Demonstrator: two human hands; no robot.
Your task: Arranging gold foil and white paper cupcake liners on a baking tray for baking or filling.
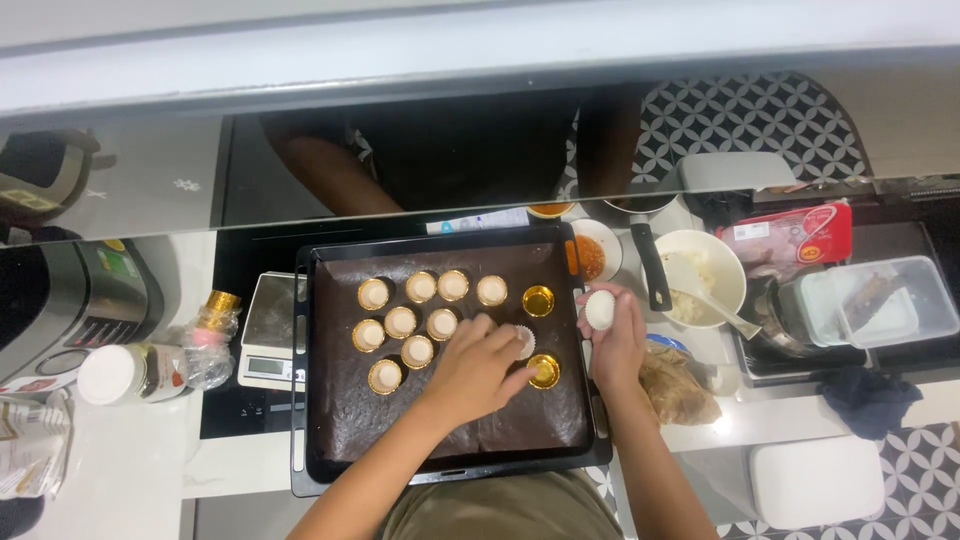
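Left hand hovered low over the dark baking tray, fingers pinched on a white pleated paper cup at mid-tray, its mouth facing up. Right hand sat at the tray's right edge, fingers curled round a smooth white dough ball. Round gold foil cups, filled pale, lay in loose rows. Farther off on the worktop stood a round white bowl and a red rectangular meat package.
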